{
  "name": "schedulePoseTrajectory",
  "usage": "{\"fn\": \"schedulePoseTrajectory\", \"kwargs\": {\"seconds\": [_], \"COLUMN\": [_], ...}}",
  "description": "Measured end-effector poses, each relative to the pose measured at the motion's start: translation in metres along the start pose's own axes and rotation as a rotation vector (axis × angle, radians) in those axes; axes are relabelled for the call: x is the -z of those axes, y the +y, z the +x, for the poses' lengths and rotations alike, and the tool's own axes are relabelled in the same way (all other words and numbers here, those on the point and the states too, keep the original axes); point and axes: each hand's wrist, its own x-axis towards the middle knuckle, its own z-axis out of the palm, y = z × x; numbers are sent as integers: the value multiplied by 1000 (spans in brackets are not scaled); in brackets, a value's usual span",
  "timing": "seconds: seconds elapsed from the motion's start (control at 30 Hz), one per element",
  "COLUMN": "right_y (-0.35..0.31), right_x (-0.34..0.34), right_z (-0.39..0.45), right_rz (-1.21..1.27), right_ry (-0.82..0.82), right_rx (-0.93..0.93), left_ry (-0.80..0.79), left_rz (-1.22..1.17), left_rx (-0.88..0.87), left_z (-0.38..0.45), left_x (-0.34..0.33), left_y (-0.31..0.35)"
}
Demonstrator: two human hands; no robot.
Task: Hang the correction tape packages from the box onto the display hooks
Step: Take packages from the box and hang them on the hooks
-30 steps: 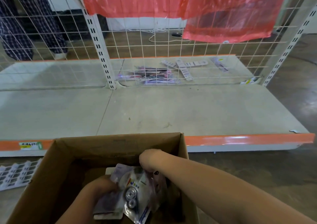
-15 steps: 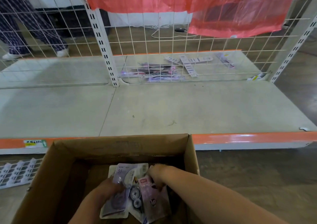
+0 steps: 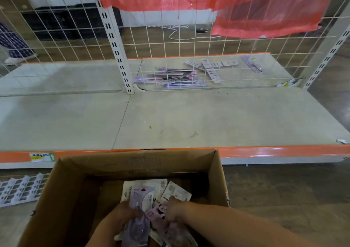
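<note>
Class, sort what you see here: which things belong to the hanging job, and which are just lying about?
Job:
cardboard box
correction tape packages
left hand
right hand
wire grid panel

Lying about:
label strips
red plastic sheet
white plastic strips
shelf

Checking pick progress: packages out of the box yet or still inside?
Still inside. Both the left hand and right hand grip correction tape packages below the rim of the cardboard box.

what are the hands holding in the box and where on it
Both hands hold correction tape packages inside the box: the left hand grips a purple pack at its left edge, the right hand pinches a pink one near its top.
</note>
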Motion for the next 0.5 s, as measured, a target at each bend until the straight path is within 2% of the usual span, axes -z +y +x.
{"fn": "schedulePoseTrajectory", "kwargs": {"seconds": [0.17, 0.4, 0.5], "right_y": [8, -2, -9], "right_x": [-15, -8, 4], "right_z": [-4, -4, -10], "right_rz": [-20, 28, 200], "right_ry": [-25, 92, 134], "right_rx": [-135, -46, -26], "left_ry": [25, 29, -27], "left_rz": [-24, -53, -110], "left_rx": [3, -23, -76], "left_z": [4, -3, -19], "left_x": [-2, -2, -5], "left_y": [-5, -5, 6]}}
